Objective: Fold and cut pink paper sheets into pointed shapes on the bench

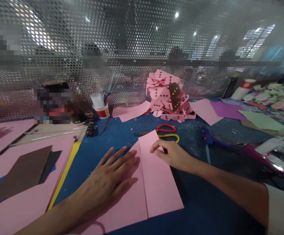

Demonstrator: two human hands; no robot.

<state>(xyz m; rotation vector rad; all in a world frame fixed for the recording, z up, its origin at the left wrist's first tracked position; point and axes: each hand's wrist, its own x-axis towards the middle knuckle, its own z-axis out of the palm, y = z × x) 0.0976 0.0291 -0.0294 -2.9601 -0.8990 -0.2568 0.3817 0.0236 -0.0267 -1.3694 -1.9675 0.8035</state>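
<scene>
My left hand (pixel 110 176) lies flat, fingers spread, on a large pink craft sheet (pixel 129 209). A narrower pink strip (pixel 160 189) lies along that sheet's right edge, slightly overlapping or abutting it; I cannot tell which. With thumb and fingers pinched together, my right hand (pixel 172 153) grips the strip's right edge near its far end. Just beyond the strip lie scissors (pixel 166 131) with one red and one yellow handle loop, their blades pointing left and partly covered by the strip.
Pink cut pieces with dark dots (pixel 161 94) are heaped at the back against a perforated metal screen (pixel 132 42). A paper cup (pixel 102 111) holds tools. At right lie a glue gun (pixel 266 156) and coloured sheets (pixel 226 110); at left, stacked sheets (pixel 22 169).
</scene>
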